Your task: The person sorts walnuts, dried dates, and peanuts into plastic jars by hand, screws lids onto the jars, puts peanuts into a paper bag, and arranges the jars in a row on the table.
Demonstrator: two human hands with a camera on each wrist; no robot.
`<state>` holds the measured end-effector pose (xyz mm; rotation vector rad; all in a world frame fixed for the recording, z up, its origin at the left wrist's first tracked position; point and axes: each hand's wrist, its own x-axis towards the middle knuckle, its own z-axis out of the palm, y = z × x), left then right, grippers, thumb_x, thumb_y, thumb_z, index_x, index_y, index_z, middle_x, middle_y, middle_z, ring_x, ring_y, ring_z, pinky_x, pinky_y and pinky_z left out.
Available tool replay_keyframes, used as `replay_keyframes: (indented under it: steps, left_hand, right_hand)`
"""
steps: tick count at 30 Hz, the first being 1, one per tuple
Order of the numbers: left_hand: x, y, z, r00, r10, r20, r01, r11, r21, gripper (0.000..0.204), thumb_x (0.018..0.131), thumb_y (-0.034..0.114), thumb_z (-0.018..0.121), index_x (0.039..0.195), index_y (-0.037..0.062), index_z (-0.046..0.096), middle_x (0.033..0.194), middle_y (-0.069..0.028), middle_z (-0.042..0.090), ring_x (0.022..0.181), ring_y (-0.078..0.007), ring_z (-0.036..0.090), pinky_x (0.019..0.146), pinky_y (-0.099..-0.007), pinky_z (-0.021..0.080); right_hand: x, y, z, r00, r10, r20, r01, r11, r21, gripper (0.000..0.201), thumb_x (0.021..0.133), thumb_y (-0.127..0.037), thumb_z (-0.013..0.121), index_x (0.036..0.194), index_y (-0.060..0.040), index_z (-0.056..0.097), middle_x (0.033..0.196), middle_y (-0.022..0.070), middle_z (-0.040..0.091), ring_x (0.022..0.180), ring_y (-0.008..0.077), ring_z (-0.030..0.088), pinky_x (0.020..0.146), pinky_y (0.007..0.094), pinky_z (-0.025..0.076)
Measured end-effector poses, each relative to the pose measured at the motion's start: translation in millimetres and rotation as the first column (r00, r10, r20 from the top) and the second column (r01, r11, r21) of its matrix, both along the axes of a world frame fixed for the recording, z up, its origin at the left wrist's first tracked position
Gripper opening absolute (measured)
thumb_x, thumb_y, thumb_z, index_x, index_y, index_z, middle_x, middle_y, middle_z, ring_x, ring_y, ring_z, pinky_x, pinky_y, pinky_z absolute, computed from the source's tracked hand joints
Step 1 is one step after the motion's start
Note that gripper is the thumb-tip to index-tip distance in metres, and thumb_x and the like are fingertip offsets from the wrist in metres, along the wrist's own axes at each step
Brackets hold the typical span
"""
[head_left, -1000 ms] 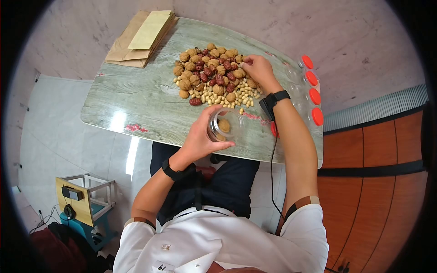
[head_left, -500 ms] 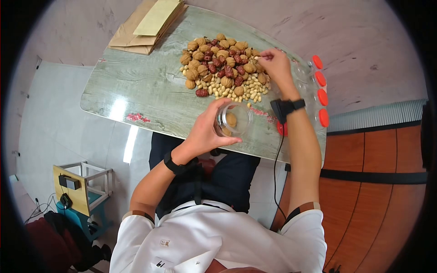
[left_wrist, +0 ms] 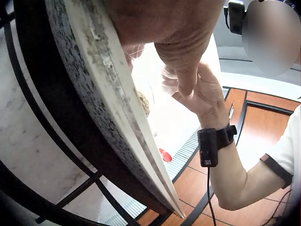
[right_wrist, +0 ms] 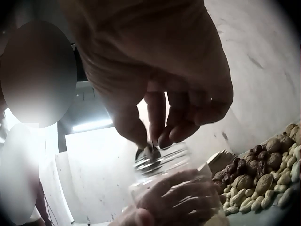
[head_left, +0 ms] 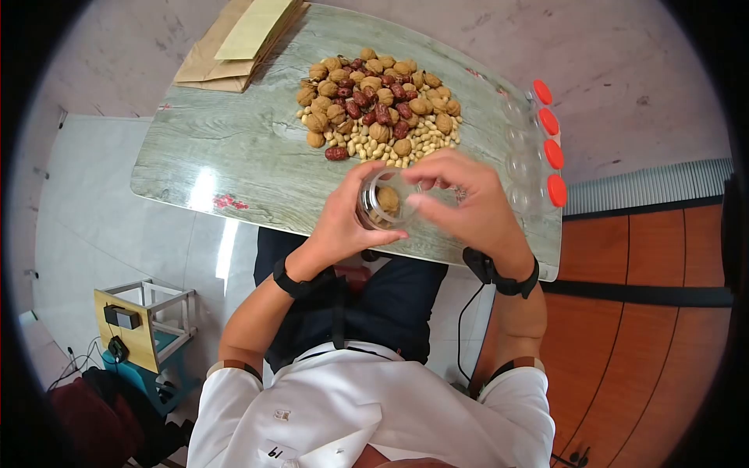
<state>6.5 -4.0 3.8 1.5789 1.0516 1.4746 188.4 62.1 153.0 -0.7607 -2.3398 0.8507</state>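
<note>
My left hand (head_left: pixel 343 209) grips a clear open-mouthed jar (head_left: pixel 373 221) near the table's front edge, fingers and thumb round its side. Inside lies a walnut (head_left: pixel 387 198), with another brown shape under it. Over the jar's mouth is my right hand (head_left: pixel 468 199), thumb and fingers bent downward. In the right wrist view its fingertips (right_wrist: pixel 164 139) come together right at the rim, on a small dark piece (right_wrist: pixel 149 153) whose kind I cannot tell. Just beyond the hands spreads a pile of walnuts (head_left: pixel 321 104), red dates (head_left: pixel 382 115) and peanuts (head_left: pixel 425 140).
Several clear jars with red lids (head_left: pixel 548 122) line the table's right edge. Brown paper bags (head_left: pixel 211 66) with a yellow sheet (head_left: pixel 253 31) lie at the far left corner. A red lid (left_wrist: pixel 164 155) shows in the left wrist view. A cable runs from the right wrist's camera.
My right hand has left the pile's right side and come toward me, over the jar's mouth. The left hand keeps its hold on the jar in about the same place.
</note>
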Motion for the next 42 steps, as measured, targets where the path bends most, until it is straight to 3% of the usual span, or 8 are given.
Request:
replay_keyframes:
  steps: [2,10,16,20,22,37,41,42]
  left_hand:
    - [-0.2,-0.7,-1.8,0.999,0.015,-0.029,-0.014,1.000,0.019,0.108,0.066,0.026,0.101,0.150,0.0029,0.038,0.138,-0.0138,0.059,0.129,-0.0241,0.059,0.110,-0.0382,0.048]
    - [-0.1,-1.2,0.9,0.998,0.037,-0.045,-0.036,0.999,0.030,0.109,0.064,0.027,0.102,0.150,0.0029,0.039,0.135,-0.0152,0.061,0.126,-0.0248,0.060,0.107,-0.0379,0.049]
    - [0.4,-0.8,-0.9,0.999,0.023,-0.028,-0.023,1.000,-0.004,0.110,0.063,0.026,0.102,0.150,0.0029,0.039,0.135,-0.0157,0.061,0.127,-0.0257,0.061,0.109,-0.0388,0.048]
    - [0.2,-1.2,-0.2,0.999,0.025,-0.033,-0.026,1.000,-0.004,0.110,0.063,0.026,0.102,0.150,0.0030,0.039,0.136,-0.0157,0.061,0.128,-0.0259,0.060,0.110,-0.0390,0.048]
    - [-0.3,-1.4,-0.5,0.999,0.024,-0.034,-0.024,1.000,-0.007,0.110,0.064,0.026,0.102,0.150,0.0031,0.039,0.136,-0.0156,0.060,0.129,-0.0258,0.060,0.110,-0.0389,0.047]
    - [1.6,-0.6,-0.5,0.999,0.049,0.014,-0.049,0.999,0.012,0.104,0.064,0.025,0.101,0.147,0.0022,0.043,0.132,-0.0155,0.064,0.124,-0.0273,0.064,0.105,-0.0385,0.051]
    - [1.5,-0.2,-2.1,0.998,0.054,0.012,-0.055,0.998,0.024,0.103,0.064,0.025,0.101,0.147,0.0025,0.044,0.132,-0.0154,0.064,0.124,-0.0275,0.064,0.105,-0.0383,0.051]
    - [1.4,-0.3,-1.7,0.999,0.053,0.006,-0.053,0.998,0.031,0.104,0.064,0.025,0.101,0.147,0.0026,0.044,0.132,-0.0154,0.064,0.124,-0.0276,0.064,0.105,-0.0383,0.051]
  right_hand:
    - [-2.1,11.8,-2.3,0.998,-0.056,-0.008,0.056,0.998,-0.039,0.020,0.082,-0.004,0.077,0.102,-0.0025,0.076,0.095,0.0080,0.072,0.081,0.0186,0.069,0.071,0.0315,0.054]
    - [-3.1,92.6,-66.5,0.939,-0.330,0.098,0.285,0.904,0.318,0.023,0.085,-0.007,0.073,0.107,-0.0026,0.073,0.109,0.0149,0.071,0.103,0.0359,0.068,0.089,0.0443,0.055]
    - [25.4,155.9,-90.8,0.853,-0.512,0.098,0.408,0.772,0.487,0.035,0.087,-0.007,0.070,0.121,-0.0060,0.070,0.118,0.0152,0.068,0.103,0.0321,0.068,0.088,0.0413,0.056]
    - [40.0,173.1,-98.2,0.820,-0.551,0.157,0.426,0.769,0.476,0.037,0.085,-0.004,0.068,0.122,-0.0049,0.071,0.123,0.0180,0.066,0.112,0.0388,0.063,0.096,0.0472,0.052]
    - [38.0,173.2,-95.8,0.850,-0.455,0.264,0.361,0.870,0.336,0.037,0.086,-0.005,0.067,0.123,-0.0048,0.072,0.118,0.0184,0.067,0.107,0.0386,0.065,0.093,0.0472,0.053]
    - [12.7,170.8,-89.9,0.713,-0.568,0.410,0.512,0.822,0.248,0.032,0.076,-0.024,0.077,0.102,-0.0065,0.076,0.089,0.0145,0.076,0.088,0.0366,0.073,0.078,0.0469,0.058]
    - [29.1,165.3,-85.3,0.731,-0.609,0.307,0.529,0.791,0.308,0.036,0.076,-0.024,0.079,0.105,-0.0035,0.073,0.090,0.0147,0.075,0.085,0.0312,0.074,0.076,0.0429,0.058]
    - [33.6,156.8,-77.3,0.806,-0.555,0.206,0.525,0.830,0.187,0.037,0.078,-0.021,0.079,0.109,-0.0024,0.071,0.093,0.0142,0.075,0.084,0.0276,0.074,0.075,0.0402,0.058]
